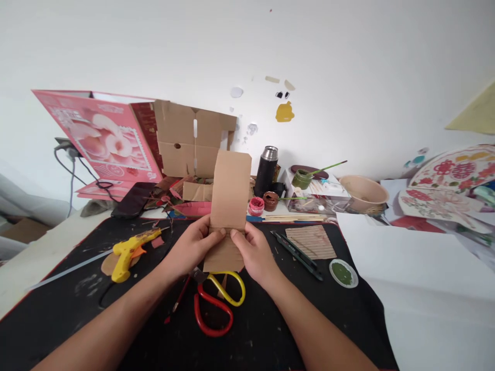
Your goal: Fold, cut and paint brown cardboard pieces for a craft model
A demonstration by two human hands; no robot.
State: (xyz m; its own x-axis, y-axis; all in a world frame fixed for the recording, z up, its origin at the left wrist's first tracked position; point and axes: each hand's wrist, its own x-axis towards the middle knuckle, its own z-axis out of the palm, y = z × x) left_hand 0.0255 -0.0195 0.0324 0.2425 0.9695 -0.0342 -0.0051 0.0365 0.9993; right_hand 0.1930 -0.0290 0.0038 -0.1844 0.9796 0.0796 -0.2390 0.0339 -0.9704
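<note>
Between my two hands is a tall strip of brown cardboard (231,190), held upright over the black mat. A crease crosses it low down, where both thumbs press. My left hand (199,242) grips its left edge, fingers curled behind. On the right edge, my right hand (253,247) pinches it the same way. Just below the strip lie scissors (214,331) with one red and one yellow handle; their blades are mostly hidden. A thin paintbrush (180,294) rests to the left of them.
A yellow glue gun (129,252) lies left on the black mat (154,340). Pens (297,253), a corrugated cardboard piece (311,241) and a lid of green paint (343,273) lie right. Behind stand a black flask (266,172), paint jars (256,206) and a pink box (112,139).
</note>
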